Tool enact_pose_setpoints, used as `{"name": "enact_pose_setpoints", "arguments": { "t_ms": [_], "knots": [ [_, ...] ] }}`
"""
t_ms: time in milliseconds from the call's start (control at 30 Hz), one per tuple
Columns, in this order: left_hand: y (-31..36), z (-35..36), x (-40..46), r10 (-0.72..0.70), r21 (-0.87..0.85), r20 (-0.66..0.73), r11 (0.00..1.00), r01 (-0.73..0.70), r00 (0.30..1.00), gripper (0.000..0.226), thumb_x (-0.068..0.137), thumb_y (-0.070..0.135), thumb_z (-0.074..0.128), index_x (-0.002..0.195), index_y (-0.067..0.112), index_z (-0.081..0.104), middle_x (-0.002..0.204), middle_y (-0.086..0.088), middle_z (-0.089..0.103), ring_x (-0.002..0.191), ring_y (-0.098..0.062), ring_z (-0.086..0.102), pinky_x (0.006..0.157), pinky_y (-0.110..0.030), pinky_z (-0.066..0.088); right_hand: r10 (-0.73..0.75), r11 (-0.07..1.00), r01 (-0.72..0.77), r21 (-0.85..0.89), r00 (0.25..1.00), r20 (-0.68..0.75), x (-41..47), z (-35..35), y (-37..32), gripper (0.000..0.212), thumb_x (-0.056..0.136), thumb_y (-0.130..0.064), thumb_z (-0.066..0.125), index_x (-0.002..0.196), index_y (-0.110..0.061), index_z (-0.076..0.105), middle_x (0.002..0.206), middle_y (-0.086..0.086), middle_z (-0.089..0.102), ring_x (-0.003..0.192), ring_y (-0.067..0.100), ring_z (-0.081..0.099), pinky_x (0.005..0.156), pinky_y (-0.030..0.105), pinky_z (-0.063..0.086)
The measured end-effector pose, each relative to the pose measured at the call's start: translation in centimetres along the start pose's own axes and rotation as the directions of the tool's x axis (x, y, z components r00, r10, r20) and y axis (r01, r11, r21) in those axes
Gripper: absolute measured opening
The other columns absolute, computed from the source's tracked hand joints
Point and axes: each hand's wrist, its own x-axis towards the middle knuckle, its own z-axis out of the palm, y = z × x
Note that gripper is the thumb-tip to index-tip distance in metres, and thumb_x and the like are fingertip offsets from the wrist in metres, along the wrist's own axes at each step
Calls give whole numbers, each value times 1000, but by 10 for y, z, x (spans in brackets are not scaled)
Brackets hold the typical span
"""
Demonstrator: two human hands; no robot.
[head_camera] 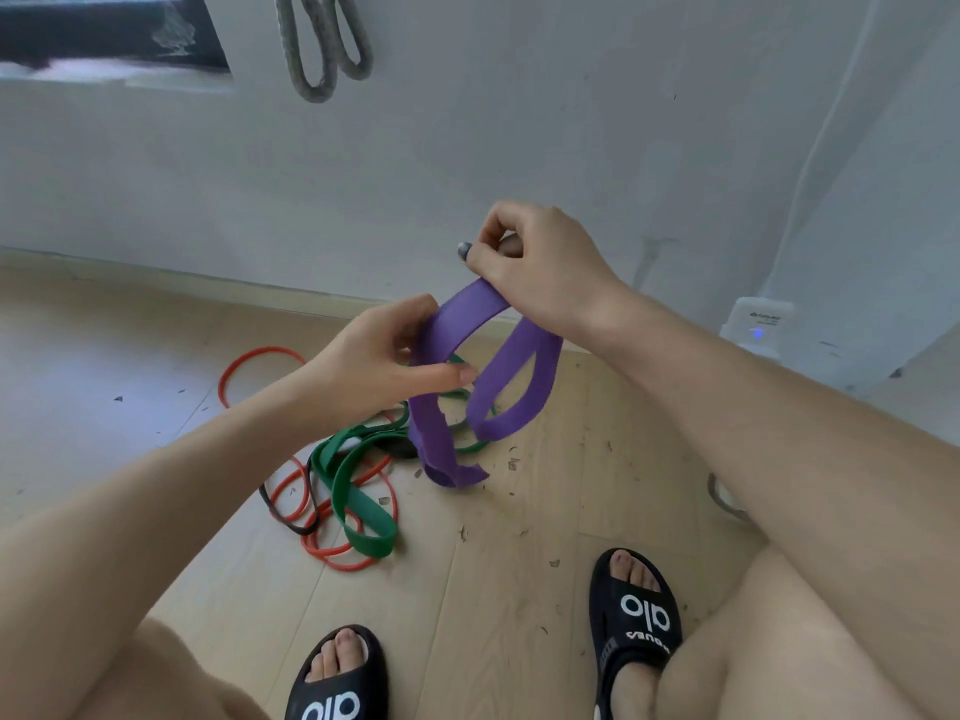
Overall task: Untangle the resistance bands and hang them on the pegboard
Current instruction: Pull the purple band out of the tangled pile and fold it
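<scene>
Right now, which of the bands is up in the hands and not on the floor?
The purple band: the right hand pinches its top, the left hand holds one strand. The green band and red band lie tangled on the floor.

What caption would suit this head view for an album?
Both hands, left and right, lift a purple band above tangled green and red bands.

White "alo" logo, seen upside down, on strap of right black slide sandal [636, 610]; smaller white word beneath it, too blurred to read. Same "alo" logo on left black slide sandal [337, 683], cut by frame edge. White device [756, 324] by wall bears small dark brand text, illegible.
</scene>
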Motion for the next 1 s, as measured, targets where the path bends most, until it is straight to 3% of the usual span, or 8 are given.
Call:
{"name": "enact_pose_setpoints", "arguments": {
  "t_ms": [67, 167, 300, 467, 633, 700, 867, 1000],
  "knots": [
    [1, -2, 2, -33, -51, -28, 998, 31, 999, 61, 67, 48, 82, 96, 0, 58, 92, -30, 62, 75, -42, 62, 67, -52, 54, 15, 997, -15, -79, 1000, -3, 1, -3, 9, 30, 96, -32, 65, 70, -23, 52, 40, -16, 46, 44, 5, 42, 48, 15, 31],
    [2, -3, 5, -83, -85, 0, 993, 82, 997, 39, 72, 34, 84, 94, 8, 65, 76, -9, 66, 67, -18, 62, 60, -30, 49, 46, 988, -42, -148, 999, 21, 2, -4, 19, 28, 95, -35, 66, 73, -22, 55, 50, -9, 51, 48, 5, 45, 52, 19, 33],
    [3, -1, 5, -114, -80, 37, 990, 117, 993, 14, 92, 12, 75, 99, 5, 65, 71, -5, 67, 65, -11, 64, 59, -22, 50, 50, 985, -42, -168, 998, 39, 2, -6, 20, 29, 97, -39, 64, 77, -18, 59, 56, -9, 51, 52, 8, 43, 56, 25, 34],
    [8, -2, 2, -112, -38, 14, 993, 113, 994, 18, 93, 20, 74, 93, 4, 66, 62, -3, 65, 56, -12, 59, 51, -19, 45, 79, 986, -66, -155, 994, 79, -1, -5, 16, 42, 101, -48, 54, 72, -18, 55, 61, -7, 52, 56, 9, 46, 58, 28, 35],
    [11, -3, 0, -56, -5, -76, 998, 55, 996, 21, 89, 33, 75, 87, 13, 68, 56, 1, 58, 48, -13, 52, 48, -24, 44, 45, 999, -37, -31, 941, 336, -11, 5, 2, 48, 102, -59, 44, 72, -24, 60, 74, -7, 65, 68, 9, 59, 80, 37, 51],
    [12, -4, -1, -48, 3, -63, 999, 49, 997, 11, 92, 31, 72, 85, 23, 71, 56, 2, 58, 49, -12, 52, 51, -26, 46, 5, 1000, -5, -1, 917, 399, -13, 10, 0, 42, 98, -61, 50, 74, -31, 66, 72, -14, 64, 70, 6, 60, 75, 35, 52],
    [6, -8, -2, -76, 36, 1, 996, 76, 997, 36, 94, 46, 60, 82, 12, 61, 56, 4, 55, 52, -12, 50, 58, -30, 47, -11, 999, -5, 33, 890, 455, -12, -1, 5, 30, 90, -58, 67, 96, -30, 73, 67, -24, 64, 61, -8, 57, 65, 17, 41],
    [2, -9, -2, -61, -45, 67, 997, 64, 996, 47, 85, 53, 75, 91, 8, 64, 64, -7, 60, 62, -16, 58, 63, -28, 49, -20, 1000, 23, 0, 888, 459, -13, -4, 3, 30, 92, -57, 65, 93, -28, 72, 60, -27, 60, 56, -8, 55, 56, 12, 38]
  ]
}}
